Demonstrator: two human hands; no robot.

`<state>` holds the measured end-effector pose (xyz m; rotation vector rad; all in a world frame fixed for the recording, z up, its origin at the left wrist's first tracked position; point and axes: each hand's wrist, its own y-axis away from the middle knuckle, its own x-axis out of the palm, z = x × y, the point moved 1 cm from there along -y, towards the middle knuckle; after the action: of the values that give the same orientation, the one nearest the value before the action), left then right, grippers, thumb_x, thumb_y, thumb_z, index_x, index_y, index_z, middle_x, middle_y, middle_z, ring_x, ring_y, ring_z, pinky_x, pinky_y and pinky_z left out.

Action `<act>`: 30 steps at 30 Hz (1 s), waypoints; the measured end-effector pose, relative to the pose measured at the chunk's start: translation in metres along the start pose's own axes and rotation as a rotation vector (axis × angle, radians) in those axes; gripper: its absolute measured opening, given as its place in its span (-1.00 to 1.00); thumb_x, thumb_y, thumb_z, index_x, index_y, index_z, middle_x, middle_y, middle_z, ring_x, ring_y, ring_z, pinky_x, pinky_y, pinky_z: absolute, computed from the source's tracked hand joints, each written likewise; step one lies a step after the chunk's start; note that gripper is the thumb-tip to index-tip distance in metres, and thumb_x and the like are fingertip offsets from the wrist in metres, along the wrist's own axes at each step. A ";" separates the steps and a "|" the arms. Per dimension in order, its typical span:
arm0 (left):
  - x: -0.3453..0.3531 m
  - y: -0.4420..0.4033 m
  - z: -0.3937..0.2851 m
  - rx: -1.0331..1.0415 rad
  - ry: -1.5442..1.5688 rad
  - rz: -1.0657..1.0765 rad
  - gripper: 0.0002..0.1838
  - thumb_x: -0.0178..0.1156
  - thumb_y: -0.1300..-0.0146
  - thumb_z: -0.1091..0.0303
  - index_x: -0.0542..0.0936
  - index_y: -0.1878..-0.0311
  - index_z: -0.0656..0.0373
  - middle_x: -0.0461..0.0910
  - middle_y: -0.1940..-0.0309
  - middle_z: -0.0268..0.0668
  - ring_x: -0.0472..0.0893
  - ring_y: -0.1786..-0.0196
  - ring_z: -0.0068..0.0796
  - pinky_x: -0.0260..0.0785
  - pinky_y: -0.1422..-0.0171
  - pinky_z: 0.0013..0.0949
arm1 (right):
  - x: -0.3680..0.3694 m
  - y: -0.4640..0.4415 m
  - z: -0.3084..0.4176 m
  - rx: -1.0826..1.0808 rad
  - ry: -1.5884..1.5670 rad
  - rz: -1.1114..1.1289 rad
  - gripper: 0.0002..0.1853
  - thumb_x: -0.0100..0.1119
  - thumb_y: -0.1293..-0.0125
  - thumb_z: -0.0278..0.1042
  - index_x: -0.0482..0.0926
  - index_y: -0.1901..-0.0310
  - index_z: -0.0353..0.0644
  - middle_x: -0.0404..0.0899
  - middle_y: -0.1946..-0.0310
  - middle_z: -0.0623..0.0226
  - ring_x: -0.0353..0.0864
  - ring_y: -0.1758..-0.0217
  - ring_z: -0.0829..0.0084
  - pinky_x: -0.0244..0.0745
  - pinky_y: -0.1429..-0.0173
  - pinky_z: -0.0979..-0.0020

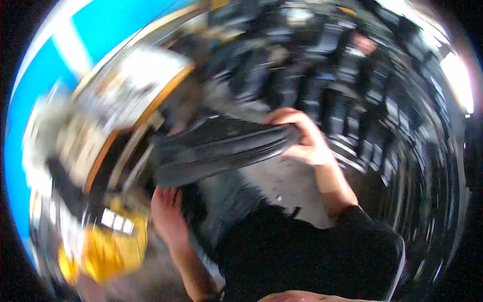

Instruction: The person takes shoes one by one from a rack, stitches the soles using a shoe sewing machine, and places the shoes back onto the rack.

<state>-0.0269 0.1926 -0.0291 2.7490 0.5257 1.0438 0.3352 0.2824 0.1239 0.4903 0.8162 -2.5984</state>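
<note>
A long black leather-like piece is held up in front of my body between both hands. Ridges or folds run along its length. It is broad and squared at the left and narrows to a rounded tip at the right; blur hides its exact kind. My right hand grips the rounded tip, fingers over the top and thumb below. At the lower left corner, my left hand holds the broad end from beneath, its fingertips partly hidden by the piece.
Rows of dark items, smeared by motion, fill the back and right. A light-topped table with a wooden edge stands at the upper left. Yellow bags or cloth with a white label lie at the lower left, near the grey floor.
</note>
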 end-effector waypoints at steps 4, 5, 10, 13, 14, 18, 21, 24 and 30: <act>0.003 -0.004 0.035 -0.106 -0.073 0.133 -0.54 0.01 -0.53 0.16 0.38 -0.34 0.24 0.50 -0.21 -0.09 0.53 -0.19 -0.23 0.35 -0.34 -0.16 | -0.100 0.053 0.118 -0.243 0.481 -0.568 -0.36 0.57 0.00 -0.25 0.48 -0.13 -0.13 0.47 -0.15 0.11 0.43 -0.28 0.20 0.27 -0.38 0.15; 0.012 -0.004 0.042 -0.127 -0.077 0.186 -0.54 0.01 -0.53 0.16 0.38 -0.34 0.24 0.50 -0.21 -0.09 0.53 -0.19 -0.23 0.35 -0.34 -0.16 | -0.117 0.073 0.149 -0.269 0.823 -0.878 -0.35 0.50 0.01 -0.34 0.45 -0.16 -0.16 0.47 -0.14 0.13 0.43 -0.26 0.21 0.31 -0.36 0.16; 0.026 0.010 0.062 -0.233 -0.183 0.264 -0.57 0.09 -0.50 0.15 0.42 -0.28 0.19 0.56 -0.11 -0.19 0.55 -0.10 -0.32 0.37 -0.27 -0.20 | -0.234 0.140 0.263 -0.260 1.461 -1.454 -0.37 0.47 -0.24 -0.26 0.40 -0.24 -0.35 0.48 -0.11 0.16 0.48 -0.15 0.38 0.38 -0.29 0.38; 0.035 0.013 0.064 -0.249 -0.205 0.276 -0.59 0.09 -0.50 0.15 0.42 -0.26 0.17 0.56 -0.10 -0.20 0.56 -0.10 -0.33 0.37 -0.26 -0.22 | -0.338 0.183 0.291 0.032 1.993 -1.245 -0.49 0.45 -0.23 -0.16 0.55 -0.14 -0.19 0.56 -0.08 0.09 0.53 -0.17 0.17 0.38 -0.31 0.21; 0.039 0.015 0.064 -0.240 -0.215 0.272 -0.60 0.10 -0.50 0.14 0.43 -0.26 0.17 0.56 -0.09 -0.20 0.56 -0.10 -0.34 0.37 -0.26 -0.22 | -0.395 0.209 0.288 0.035 2.081 -1.191 -0.53 0.45 -0.20 -0.17 0.59 -0.11 -0.11 0.58 -0.09 0.10 0.49 -0.20 0.06 0.37 -0.31 0.16; 0.053 0.021 0.058 -0.215 -0.246 0.285 -0.61 0.10 -0.49 0.15 0.43 -0.24 0.16 0.57 -0.09 -0.21 0.56 -0.09 -0.34 0.38 -0.25 -0.25 | -0.474 0.245 0.269 0.331 2.111 -0.908 -0.45 0.43 -0.18 -0.19 0.52 -0.20 -0.08 0.57 -0.10 0.13 0.47 -0.26 0.07 0.34 -0.37 0.15; 0.050 0.022 0.060 -0.229 -0.292 0.255 -0.62 0.12 -0.48 0.16 0.44 -0.23 0.16 0.57 -0.08 -0.22 0.57 -0.09 -0.34 0.39 -0.23 -0.27 | -0.504 0.273 0.254 0.512 1.916 -0.763 -0.42 0.34 -0.18 -0.39 0.46 -0.28 -0.09 0.53 -0.18 0.10 0.45 -0.31 0.07 0.30 -0.44 0.17; 0.044 0.026 0.066 -0.237 -0.344 0.208 -0.63 0.14 -0.45 0.18 0.45 -0.20 0.16 0.58 -0.05 -0.22 0.58 -0.07 -0.34 0.39 -0.22 -0.29 | -0.532 0.304 0.254 0.429 1.788 -0.759 -0.32 0.23 -0.10 -0.57 0.41 -0.34 -0.12 0.46 -0.27 0.06 0.40 -0.39 0.06 0.26 -0.49 0.18; 0.039 0.018 0.076 -0.273 -0.416 0.184 -0.63 0.20 -0.42 0.18 0.48 -0.18 0.12 0.60 -0.01 -0.24 0.60 -0.03 -0.36 0.41 -0.17 -0.31 | -0.627 0.388 0.261 0.648 1.941 -0.794 -0.09 0.13 -0.03 -0.67 0.14 -0.51 -0.07 0.24 -0.45 -0.07 0.26 -0.50 -0.04 0.25 -0.52 0.11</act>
<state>0.0554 0.1892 -0.0572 2.6870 0.0640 0.4972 0.9972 -0.0186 0.4121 3.6199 0.4378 -1.9965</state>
